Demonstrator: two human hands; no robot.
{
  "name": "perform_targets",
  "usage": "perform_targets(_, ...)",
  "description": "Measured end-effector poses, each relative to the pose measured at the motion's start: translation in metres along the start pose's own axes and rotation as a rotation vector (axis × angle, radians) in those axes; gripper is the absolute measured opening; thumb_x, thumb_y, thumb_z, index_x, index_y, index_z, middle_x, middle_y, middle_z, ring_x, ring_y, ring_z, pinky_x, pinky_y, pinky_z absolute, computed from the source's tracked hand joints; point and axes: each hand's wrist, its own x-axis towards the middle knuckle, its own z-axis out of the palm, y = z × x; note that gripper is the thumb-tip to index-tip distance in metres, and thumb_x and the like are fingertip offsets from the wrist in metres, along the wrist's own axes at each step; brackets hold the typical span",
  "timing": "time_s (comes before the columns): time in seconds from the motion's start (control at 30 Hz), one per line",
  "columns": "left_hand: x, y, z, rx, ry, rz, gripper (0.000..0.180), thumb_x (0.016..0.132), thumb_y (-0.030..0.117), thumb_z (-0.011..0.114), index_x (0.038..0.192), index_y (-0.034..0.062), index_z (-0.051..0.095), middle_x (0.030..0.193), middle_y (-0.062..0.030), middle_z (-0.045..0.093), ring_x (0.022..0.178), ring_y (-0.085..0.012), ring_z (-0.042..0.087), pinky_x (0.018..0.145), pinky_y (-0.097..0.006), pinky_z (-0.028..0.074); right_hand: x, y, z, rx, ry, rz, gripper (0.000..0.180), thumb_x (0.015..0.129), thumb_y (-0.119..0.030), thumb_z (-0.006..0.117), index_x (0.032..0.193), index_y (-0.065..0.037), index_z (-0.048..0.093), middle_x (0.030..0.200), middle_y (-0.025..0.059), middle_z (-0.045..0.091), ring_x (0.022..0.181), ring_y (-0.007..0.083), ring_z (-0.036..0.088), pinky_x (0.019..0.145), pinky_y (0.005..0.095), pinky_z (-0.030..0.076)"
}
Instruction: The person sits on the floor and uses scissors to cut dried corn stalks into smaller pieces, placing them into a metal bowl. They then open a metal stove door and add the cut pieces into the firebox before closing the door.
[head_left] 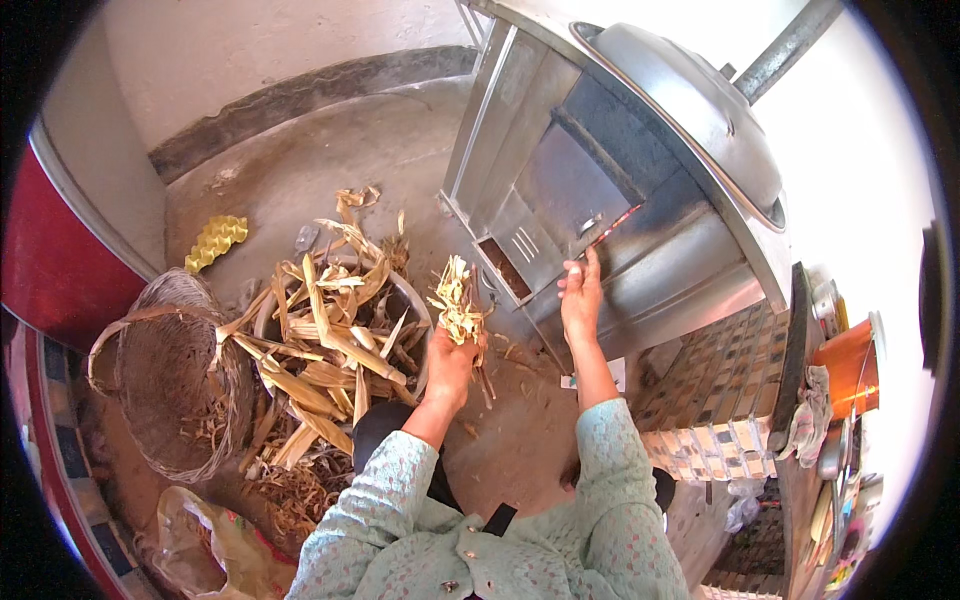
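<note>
My left hand (450, 372) is closed around a bundle of dry corn husks and stalks (459, 305), held upright beside the stove (610, 190). My right hand (580, 300) is raised to the near corner of the firebox door (568, 185), index finger extended and the other fingers partly bent. Its fingertips are at the door's edge, just below a small metal latch (590, 222); whether they press on it I cannot tell. An orange-red glow shows in a narrow gap along that edge. Below the door, a slot-like ash opening (503, 268) shows in the stove front.
To the left, a basin (418, 310) is heaped with dry corn husks (335, 345). A wicker basket (165, 390) and a plastic sack (215, 550) stand nearby. A large lidded pot (690, 100) tops the stove; a tiled brick counter (715, 400) stands at right.
</note>
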Motion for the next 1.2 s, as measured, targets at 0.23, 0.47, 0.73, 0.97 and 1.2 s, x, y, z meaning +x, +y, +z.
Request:
perform_targets(0.23,0.001,-0.001,0.005,0.04,-0.032,0.027,0.035,0.079,-0.01,0.053,0.111,0.0053,0.049,0.095,-0.0003,0.057,0.081,-0.0116,0.055,0.069,-0.025,0.046,0.046,0.011,0.024,0.142,0.107,0.069,0.048,0.093,-0.011,0.045,0.137,-0.006,0.027,0.099,0.0049,0.057,0.07,0.0118,0.055,0.062,0.0249,0.045)
perform_targets(0.47,0.0,0.001,0.009,0.044,-0.065,0.034,0.041,0.079,-0.012,0.053,0.114,0.008,0.047,0.094,0.003,0.055,0.082,-0.006,0.051,0.07,-0.022,0.043,0.048,0.007,0.044,0.39,0.202,0.147,0.051,0.092,-0.008,0.048,0.137,-0.004,0.025,0.101,0.0048,0.053,0.074,0.0117,0.055,0.058,0.0233,0.045)
perform_targets(0.73,0.0,-0.003,0.01,0.136,-0.077,0.087,0.047,0.081,-0.011,0.05,0.121,0.0093,0.038,0.098,0.0011,0.053,0.082,-0.0067,0.051,0.068,-0.022,0.044,0.047,0.005,0.054,0.453,0.136,0.223,0.06,0.089,-0.008,0.052,0.139,-0.004,0.02,0.105,0.0051,0.051,0.079,0.0129,0.055,0.052,0.0236,0.045)
perform_targets(0.97,-0.004,0.004,0.015,0.147,-0.056,0.061,0.043,0.081,-0.008,0.047,0.119,0.01,0.036,0.092,-0.0012,0.053,0.073,-0.0098,0.052,0.053,-0.024,0.045,0.03,-0.011,0.065,0.358,0.061,0.226,0.068,0.089,-0.013,0.052,0.142,-0.005,0.011,0.133,0.0148,0.038,0.088,0.0186,0.058,0.056,0.0264,0.048)
perform_targets(1.2,-0.003,0.006,0.011,0.168,-0.063,0.007,0.043,0.08,-0.007,0.047,0.119,0.009,0.038,0.09,-0.0016,0.053,0.073,-0.0108,0.053,0.054,-0.026,0.047,0.004,-0.033,0.085,0.327,-0.11,0.222,0.072,0.089,-0.021,0.055,0.142,-0.002,0.009,0.131,0.0135,0.038,0.093,0.0151,0.055,0.058,0.0236,0.047)
